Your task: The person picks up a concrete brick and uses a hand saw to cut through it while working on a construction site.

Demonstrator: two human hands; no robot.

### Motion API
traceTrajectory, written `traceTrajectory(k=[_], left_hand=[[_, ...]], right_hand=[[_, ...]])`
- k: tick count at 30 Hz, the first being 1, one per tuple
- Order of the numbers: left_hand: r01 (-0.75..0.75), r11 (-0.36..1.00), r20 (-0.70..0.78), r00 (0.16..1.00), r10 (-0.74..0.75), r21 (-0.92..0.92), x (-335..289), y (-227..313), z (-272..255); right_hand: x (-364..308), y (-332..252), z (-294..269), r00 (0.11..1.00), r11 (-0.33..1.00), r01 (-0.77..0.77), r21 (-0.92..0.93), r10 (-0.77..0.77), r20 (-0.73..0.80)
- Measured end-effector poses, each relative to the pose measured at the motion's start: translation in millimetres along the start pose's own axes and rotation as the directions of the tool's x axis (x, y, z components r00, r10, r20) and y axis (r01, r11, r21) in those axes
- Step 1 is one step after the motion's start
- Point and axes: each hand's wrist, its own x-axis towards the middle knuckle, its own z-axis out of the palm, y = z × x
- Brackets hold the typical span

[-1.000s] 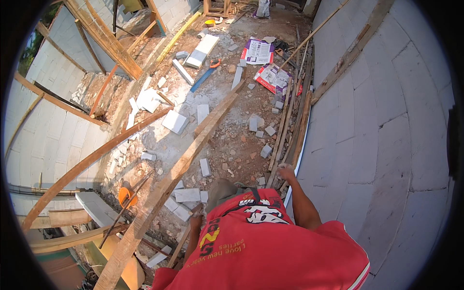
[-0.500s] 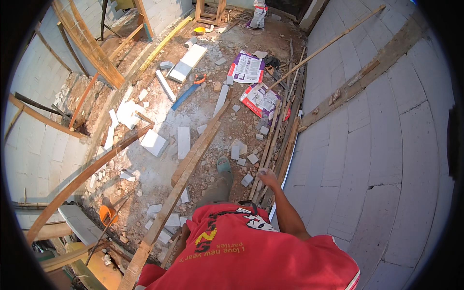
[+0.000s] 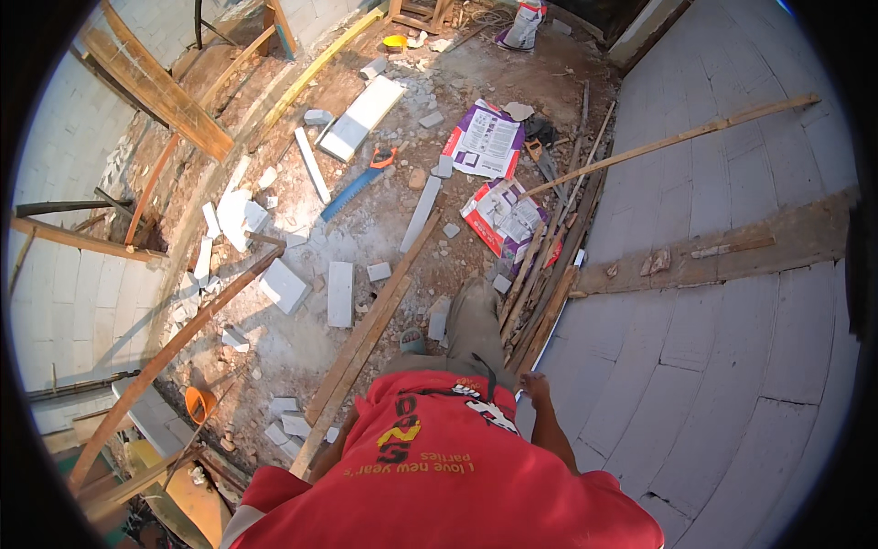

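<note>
My right hand [image 3: 534, 385] hangs low beside my hip, between the timber pile and the block wall on the right. Its fingers look curled in; whatever they hold, if anything, is too small to make out. Only a strip of my left arm [image 3: 335, 450] shows beside the red shirt [image 3: 439, 476], and the left hand is hidden. Close by on the left, a long wooden plank [image 3: 366, 337] slants up from the lower edge. Loose timber poles [image 3: 551, 284] lie along the wall's foot beyond my right hand.
Ahead lie a handsaw [image 3: 352, 194], a long white block [image 3: 363, 119], flattened paper sacks [image 3: 485, 139] and broken white blocks [image 3: 285, 285] on rubble. A pole [image 3: 677, 146] leans on the right wall [image 3: 658, 357]. An orange bucket [image 3: 198, 403] stands left, near a slanting beam [image 3: 174, 352].
I have stepped forward, one leg now swung ahead toward the sacks. My right hand has dropped back from over the timber pile to beside my hip.
</note>
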Motion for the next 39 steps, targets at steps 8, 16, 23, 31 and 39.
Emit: traceTrajectory(k=[8, 16, 23, 31, 39], left_hand=[[-0.1, 0.966, -0.023, 0.994, 0.109, 0.238, 129, 146, 4], [0.012, 0.981, -0.145, 0.989, -0.04, -0.191, 211, 426, -22], [0.006, 0.933, -0.277, 0.954, -0.113, -0.361, 248, 523, -33], [-0.002, 0.992, -0.174, 0.985, -0.021, -0.129, 327, 570, -2], [0.402, 0.777, -0.101, 0.857, -0.506, -0.485, 402, 613, -62]], right_hand=[[77, -103, -28, 0.965, 0.962, -0.107, -0.25, 0.161, 0.208], [257, -448, -136, 0.966, 0.96, 0.257, 0.109, -0.253, -0.05], [315, -681, -152, 0.869, 0.862, 0.493, 0.116, -0.493, -0.031], [392, -602, -131, 0.98, 0.96, -0.042, -0.276, 0.093, 0.178], [430, -706, -56, 0.869, 0.691, 0.003, -0.722, 0.356, 0.344]])
